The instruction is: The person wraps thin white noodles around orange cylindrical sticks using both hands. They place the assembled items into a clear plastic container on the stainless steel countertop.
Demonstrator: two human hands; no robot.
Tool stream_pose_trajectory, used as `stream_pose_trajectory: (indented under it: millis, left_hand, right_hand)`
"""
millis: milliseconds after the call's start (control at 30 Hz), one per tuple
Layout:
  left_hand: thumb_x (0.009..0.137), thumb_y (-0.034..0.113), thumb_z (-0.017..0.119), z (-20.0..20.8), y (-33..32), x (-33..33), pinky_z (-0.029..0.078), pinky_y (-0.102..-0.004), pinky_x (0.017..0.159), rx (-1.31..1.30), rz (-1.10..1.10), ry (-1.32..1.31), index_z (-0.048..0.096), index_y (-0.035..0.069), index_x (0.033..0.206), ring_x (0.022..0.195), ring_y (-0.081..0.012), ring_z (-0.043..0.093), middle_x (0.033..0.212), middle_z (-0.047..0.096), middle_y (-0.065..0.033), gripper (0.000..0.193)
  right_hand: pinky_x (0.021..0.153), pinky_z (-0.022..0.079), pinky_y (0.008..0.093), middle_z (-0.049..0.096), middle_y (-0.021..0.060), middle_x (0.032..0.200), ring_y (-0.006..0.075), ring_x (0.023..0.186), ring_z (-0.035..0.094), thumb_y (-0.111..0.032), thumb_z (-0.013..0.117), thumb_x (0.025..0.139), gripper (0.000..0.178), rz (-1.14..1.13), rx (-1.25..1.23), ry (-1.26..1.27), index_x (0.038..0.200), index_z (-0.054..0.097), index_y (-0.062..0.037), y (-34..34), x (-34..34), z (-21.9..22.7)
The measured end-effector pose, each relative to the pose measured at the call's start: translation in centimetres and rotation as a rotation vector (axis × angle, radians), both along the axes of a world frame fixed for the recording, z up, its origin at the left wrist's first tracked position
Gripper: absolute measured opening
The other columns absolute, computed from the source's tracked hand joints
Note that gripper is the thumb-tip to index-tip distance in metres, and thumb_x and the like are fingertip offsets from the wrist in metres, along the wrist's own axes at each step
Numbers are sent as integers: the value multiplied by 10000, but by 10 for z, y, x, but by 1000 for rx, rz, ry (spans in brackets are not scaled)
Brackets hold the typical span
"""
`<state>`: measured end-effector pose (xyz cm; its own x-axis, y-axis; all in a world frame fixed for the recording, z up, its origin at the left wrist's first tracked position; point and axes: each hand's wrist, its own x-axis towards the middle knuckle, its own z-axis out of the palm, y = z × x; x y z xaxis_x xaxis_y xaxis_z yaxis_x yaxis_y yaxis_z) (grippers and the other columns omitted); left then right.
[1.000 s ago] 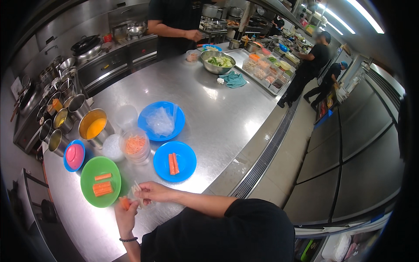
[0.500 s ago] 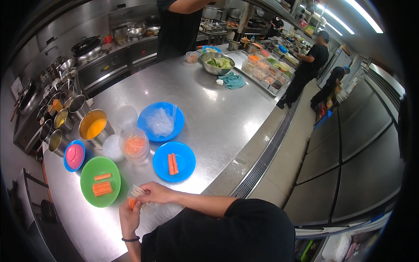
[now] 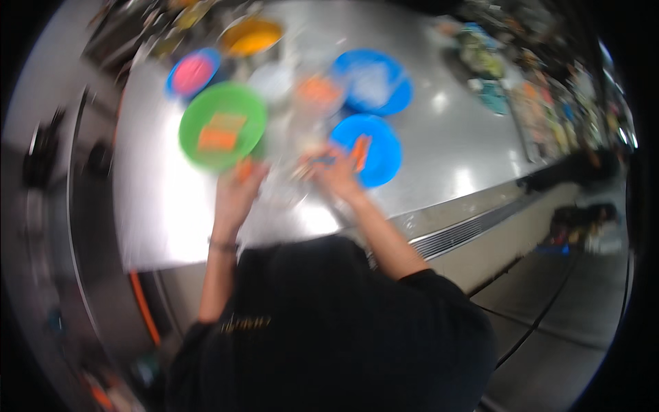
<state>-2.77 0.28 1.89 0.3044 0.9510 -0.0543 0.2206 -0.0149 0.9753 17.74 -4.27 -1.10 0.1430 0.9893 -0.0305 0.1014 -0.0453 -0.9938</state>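
The whole view is smeared by motion. My left hand is closed round a short orange crab stick beside the near edge of the green plate. More crab sticks lie on that plate. My right hand, at the near left rim of the blue plate, has its fingers bent together on pale strips that look like thin wrapper. Just past its fingers, crab sticks rest on the blue plate. Exact finger contact is blurred.
Beyond stand a tub of orange shreds, a blue plate with clear plastic bags, a pink bowl in a blue one and a metal pot of orange liquid. The steel table's near edge runs before me.
The view has swung down and leftward. My hands, together before with the crab stick between them, are now apart: the left by the green plate, the right by the blue plate with the pale strips.
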Motion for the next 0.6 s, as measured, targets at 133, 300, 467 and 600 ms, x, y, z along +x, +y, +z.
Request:
stream_pose_trajectory:
  millis: [133,300,467,600]
  left_hand:
    - [877,191,607,9,-9,8,378,-228,498,-160,21,-243,648,31,841,565,-55,460,643,552,38,169]
    - [873,151,596,6,-3,31,388,-201,577,-48,-122,-188,653,28,845,628,-41,491,719,631,10,138]
    - [868,157,606,15,2,25,392,-199,561,-70,-160,-143,623,16,836,613,-36,477,694,581,26,146]
    - [854,163,626,3,9,11,392,-207,561,-237,-19,-107,609,-2,841,613,-39,459,664,519,45,166]
  right_hand:
    - [644,477,229,627,27,807,85,708,582,-154,572,892,175,59,-8,187,993,601,-14,3,3,33]
    - [701,451,233,615,7,786,68,689,553,-144,574,899,165,202,-49,271,961,617,3,14,-7,21]
    - [650,457,221,602,-5,727,50,678,554,-152,587,894,169,238,-70,153,916,634,10,18,-8,23]
    - [585,455,200,601,-4,707,43,640,558,-175,608,883,187,91,-137,24,902,637,8,19,7,26]
